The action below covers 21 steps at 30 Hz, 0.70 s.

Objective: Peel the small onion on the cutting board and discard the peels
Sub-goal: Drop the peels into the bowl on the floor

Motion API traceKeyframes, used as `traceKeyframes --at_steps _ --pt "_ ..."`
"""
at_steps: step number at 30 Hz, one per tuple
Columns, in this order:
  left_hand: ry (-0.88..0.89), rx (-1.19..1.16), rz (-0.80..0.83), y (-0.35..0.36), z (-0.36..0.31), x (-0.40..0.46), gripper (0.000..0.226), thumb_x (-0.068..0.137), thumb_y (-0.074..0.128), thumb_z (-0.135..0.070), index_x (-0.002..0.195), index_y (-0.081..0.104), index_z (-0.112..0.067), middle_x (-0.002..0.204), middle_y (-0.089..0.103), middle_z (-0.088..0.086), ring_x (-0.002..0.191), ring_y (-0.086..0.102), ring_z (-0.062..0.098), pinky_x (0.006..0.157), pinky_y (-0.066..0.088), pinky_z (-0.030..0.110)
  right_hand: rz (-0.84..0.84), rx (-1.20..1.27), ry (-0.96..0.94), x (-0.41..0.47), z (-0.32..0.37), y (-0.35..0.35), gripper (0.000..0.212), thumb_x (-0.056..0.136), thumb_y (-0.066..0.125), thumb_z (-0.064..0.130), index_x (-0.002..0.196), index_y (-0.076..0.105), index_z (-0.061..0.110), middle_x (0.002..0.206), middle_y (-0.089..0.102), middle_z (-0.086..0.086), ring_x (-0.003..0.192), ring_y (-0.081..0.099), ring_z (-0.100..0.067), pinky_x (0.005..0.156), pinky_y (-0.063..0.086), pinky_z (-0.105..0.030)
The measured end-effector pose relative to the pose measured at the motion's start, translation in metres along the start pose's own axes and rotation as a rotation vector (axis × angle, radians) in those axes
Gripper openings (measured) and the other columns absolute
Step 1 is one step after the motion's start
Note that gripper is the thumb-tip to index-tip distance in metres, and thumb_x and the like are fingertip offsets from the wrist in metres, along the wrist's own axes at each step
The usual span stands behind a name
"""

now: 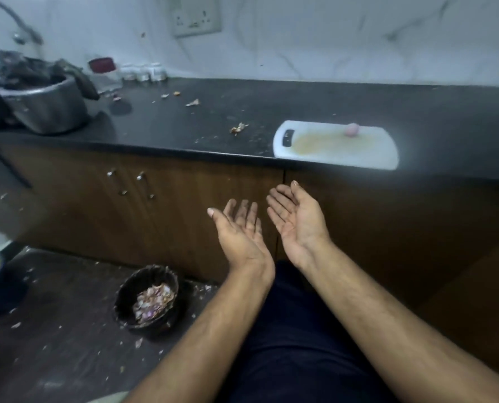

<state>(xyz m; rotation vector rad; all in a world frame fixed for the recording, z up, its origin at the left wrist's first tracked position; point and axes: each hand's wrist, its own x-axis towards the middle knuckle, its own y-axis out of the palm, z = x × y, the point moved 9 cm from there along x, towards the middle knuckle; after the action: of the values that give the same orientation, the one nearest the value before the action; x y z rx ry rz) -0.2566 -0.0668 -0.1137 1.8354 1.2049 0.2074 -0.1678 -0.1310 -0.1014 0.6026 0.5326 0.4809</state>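
1. Both forearms reach out from the near edge; the left hand [240, 228] and the right hand [296, 218] are spread fully open, palms up, and hold nothing.
2. Both hands hang in front of the cabinet doors, below the counter [184, 123], well apart from the board [338, 146].
3. On the far side of the board sits the onion [352, 130], pink and round; it looks already peeled, but it is too small to be sure.
4. Down on the floor, near left, stands the bin [146, 298] with peels [153, 299] inside.
5. Risk: the onion is round and lies free, so a careless touch could roll it off the board.
6. Risk: the board lies at the near edge of the counter, so a bump from a rising hand could push it.
7. Risk: scraps [238, 128] lie on the counter left of the board, so the discarding may be judged as not complete.
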Motion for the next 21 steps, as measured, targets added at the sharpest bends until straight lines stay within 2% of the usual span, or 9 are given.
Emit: traceKeyframes --at_steps 3,6,10,14,21 --pt "-0.014 0.059 0.096 0.029 0.019 -0.002 0.054 0.109 0.034 -0.051 0.144 0.051 -0.014 0.142 0.063 0.014 0.13 0.063 0.026 0.12 0.039 0.042 -0.072 0.074 -0.077 -0.001 0.033 -0.03 0.04 0.105 0.051 0.031 0.132 0.061 0.003 0.135 0.065 -0.016 0.13 0.06 -0.026 0.108 0.045 -0.034" --pt "0.008 0.127 0.135 0.046 0.028 0.005 0.042 0.11 0.041 -0.039 0.143 0.052 -0.014 0.133 0.069 0.011 0.123 0.068 0.023 0.118 0.043 0.043 -0.117 0.125 -0.135 -0.001 0.055 -0.049 0.041 0.105 0.051 0.029 0.135 0.06 0.003 0.137 0.064 -0.016 0.13 0.06 -0.026 0.113 0.044 -0.036" --pt "0.003 0.16 0.177 0.071 0.039 0.018 0.038 0.109 0.045 -0.034 0.142 0.055 -0.016 0.13 0.072 0.007 0.121 0.069 0.021 0.115 0.046 0.04 -0.164 0.157 -0.216 0.004 0.081 -0.065 0.042 0.106 0.049 0.027 0.139 0.057 0.003 0.14 0.062 -0.015 0.131 0.059 -0.025 0.115 0.043 -0.037" --pt "0.023 0.178 0.208 0.096 0.046 0.027 0.035 0.11 0.046 -0.031 0.139 0.058 -0.015 0.131 0.073 0.006 0.122 0.069 0.02 0.112 0.048 0.037 -0.191 0.173 -0.267 0.018 0.102 -0.067 0.04 0.105 0.05 0.025 0.139 0.058 0.005 0.138 0.065 -0.013 0.127 0.063 -0.023 0.106 0.048 -0.033" --pt "0.065 0.287 0.244 0.144 0.063 0.068 0.03 0.111 0.044 -0.024 0.135 0.058 -0.013 0.135 0.07 0.01 0.125 0.068 0.024 0.112 0.05 0.038 -0.235 0.02 -0.382 0.065 0.142 -0.059 0.03 0.106 0.047 0.014 0.13 0.064 0.006 0.131 0.07 -0.009 0.121 0.068 -0.019 0.108 0.051 -0.033"
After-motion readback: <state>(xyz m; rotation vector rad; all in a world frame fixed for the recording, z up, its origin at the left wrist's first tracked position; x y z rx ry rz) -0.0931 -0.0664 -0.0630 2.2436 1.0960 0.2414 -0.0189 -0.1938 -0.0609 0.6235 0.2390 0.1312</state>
